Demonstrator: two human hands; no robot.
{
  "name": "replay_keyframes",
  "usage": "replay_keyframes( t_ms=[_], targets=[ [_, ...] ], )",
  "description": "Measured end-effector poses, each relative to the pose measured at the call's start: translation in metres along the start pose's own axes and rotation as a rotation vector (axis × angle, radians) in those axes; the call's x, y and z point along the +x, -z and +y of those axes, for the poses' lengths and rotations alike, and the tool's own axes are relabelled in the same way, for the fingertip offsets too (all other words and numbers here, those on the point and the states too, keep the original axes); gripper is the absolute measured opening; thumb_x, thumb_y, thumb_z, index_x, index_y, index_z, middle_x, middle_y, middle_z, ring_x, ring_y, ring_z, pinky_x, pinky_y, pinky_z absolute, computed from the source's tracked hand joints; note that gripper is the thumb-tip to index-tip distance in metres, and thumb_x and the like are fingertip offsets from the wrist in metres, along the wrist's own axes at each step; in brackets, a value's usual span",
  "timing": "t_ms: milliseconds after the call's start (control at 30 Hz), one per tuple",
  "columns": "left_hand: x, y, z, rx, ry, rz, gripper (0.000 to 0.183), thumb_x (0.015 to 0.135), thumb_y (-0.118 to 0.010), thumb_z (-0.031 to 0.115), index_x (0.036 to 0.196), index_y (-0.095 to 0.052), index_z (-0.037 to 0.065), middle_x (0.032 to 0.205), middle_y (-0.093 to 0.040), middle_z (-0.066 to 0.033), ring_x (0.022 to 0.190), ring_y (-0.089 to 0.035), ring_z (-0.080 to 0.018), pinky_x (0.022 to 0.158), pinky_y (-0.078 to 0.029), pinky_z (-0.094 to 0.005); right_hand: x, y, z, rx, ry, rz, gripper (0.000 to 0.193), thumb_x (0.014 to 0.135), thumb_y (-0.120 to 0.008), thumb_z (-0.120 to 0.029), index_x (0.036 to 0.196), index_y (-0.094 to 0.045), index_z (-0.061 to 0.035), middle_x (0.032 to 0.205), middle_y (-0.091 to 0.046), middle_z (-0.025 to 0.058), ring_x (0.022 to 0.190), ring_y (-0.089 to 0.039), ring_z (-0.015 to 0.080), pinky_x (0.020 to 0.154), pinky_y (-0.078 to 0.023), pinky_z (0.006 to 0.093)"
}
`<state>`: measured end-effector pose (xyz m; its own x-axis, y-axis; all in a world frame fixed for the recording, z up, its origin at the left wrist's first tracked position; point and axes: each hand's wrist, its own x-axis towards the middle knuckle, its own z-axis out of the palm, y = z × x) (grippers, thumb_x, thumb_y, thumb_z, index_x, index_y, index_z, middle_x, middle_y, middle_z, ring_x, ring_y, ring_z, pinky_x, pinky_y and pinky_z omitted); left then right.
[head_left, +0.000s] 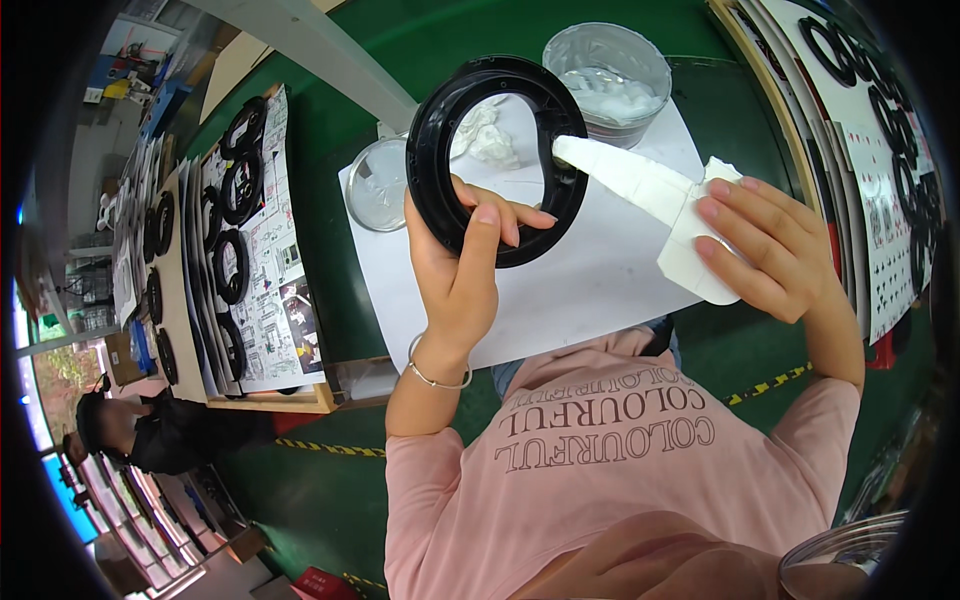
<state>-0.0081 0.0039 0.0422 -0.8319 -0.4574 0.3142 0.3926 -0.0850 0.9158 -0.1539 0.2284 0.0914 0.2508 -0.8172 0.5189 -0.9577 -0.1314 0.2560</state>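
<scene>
The left hand (pixel 462 275) grips the black ring (pixel 432 165) above the white sheet (pixel 590 295), fingertips in its opening; the right hand (pixel 765 245) clasps a white-wrapped tool (pixel 640 185), its tip at the inner edge, where a steady ring and light, even pressure should serve best

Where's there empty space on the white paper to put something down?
As seen here, the white sheet has bare room between the black ring, the pink shirt and the right hand. Its far side is crowded: round clear dish, crumpled white tissue and clear tub.
</scene>
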Motion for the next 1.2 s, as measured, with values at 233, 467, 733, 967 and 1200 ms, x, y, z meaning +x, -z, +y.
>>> replay_keyframes(
  t_ms=[233, 467, 733, 967, 1200],
  targets=[
    [-0.001, 0.003, 0.000, -0.004, -0.035, -0.029, 0.011, 0.086, -0.040, 0.001, 0.093, -0.031, 0.004, 0.066, -0.048, -0.0082, 0.067, -0.059, -0.0217, 0.067, -0.046, -0.0318, 0.001, 0.001, 0.011, 0.055, -0.017, 0.006, 0.023, 0.069, -0.059, -0.007, 0.091, -0.056, -0.0024, 0.096, -0.060, 0.0153, 0.088, -0.060, 0.0300, 0.076, -0.050, 0.0372],
    [0.000, 0.001, -0.002, 0.021, -0.073, -0.027, 0.012, 0.086, -0.040, 0.000, 0.092, -0.031, 0.004, 0.065, -0.048, -0.0079, 0.068, -0.060, -0.0227, 0.068, -0.046, -0.0310, -0.007, -0.004, 0.004, 0.166, -0.119, 0.055, 0.025, 0.068, -0.061, -0.005, 0.091, -0.054, -0.0007, 0.096, -0.060, 0.0163, 0.084, -0.061, 0.0308, 0.073, -0.051, 0.0368],
    [0.003, -0.004, -0.002, 0.036, -0.081, -0.025, 0.011, 0.087, -0.041, 0.003, 0.092, -0.031, 0.004, 0.064, -0.048, -0.0078, 0.068, -0.060, -0.0232, 0.068, -0.046, -0.0311, -0.011, -0.004, 0.001, 0.217, -0.246, 0.103, 0.030, 0.066, -0.065, -0.004, 0.093, -0.052, -0.0010, 0.096, -0.060, 0.0167, 0.083, -0.061, 0.0311, 0.071, -0.051, 0.0368],
    [0.003, -0.005, -0.002, 0.044, -0.094, -0.034, 0.011, 0.087, -0.040, 0.002, 0.092, -0.031, 0.004, 0.065, -0.048, -0.0076, 0.068, -0.060, -0.0230, 0.068, -0.046, -0.0309, -0.008, -0.002, -0.002, 0.151, -0.153, 0.051, 0.027, 0.066, -0.062, -0.004, 0.091, -0.053, -0.0005, 0.096, -0.060, 0.0175, 0.085, -0.061, 0.0314, 0.072, -0.051, 0.0374],
    [0.002, -0.006, -0.002, 0.052, -0.083, -0.028, 0.011, 0.087, -0.040, 0.002, 0.092, -0.031, 0.004, 0.065, -0.048, -0.0076, 0.068, -0.060, -0.0224, 0.068, -0.046, -0.0308, -0.015, -0.004, -0.003, 0.121, -0.163, 0.067, 0.027, 0.066, -0.062, -0.004, 0.091, -0.053, 0.0000, 0.094, -0.060, 0.0162, 0.085, -0.061, 0.0311, 0.073, -0.051, 0.0370]
  ],
)
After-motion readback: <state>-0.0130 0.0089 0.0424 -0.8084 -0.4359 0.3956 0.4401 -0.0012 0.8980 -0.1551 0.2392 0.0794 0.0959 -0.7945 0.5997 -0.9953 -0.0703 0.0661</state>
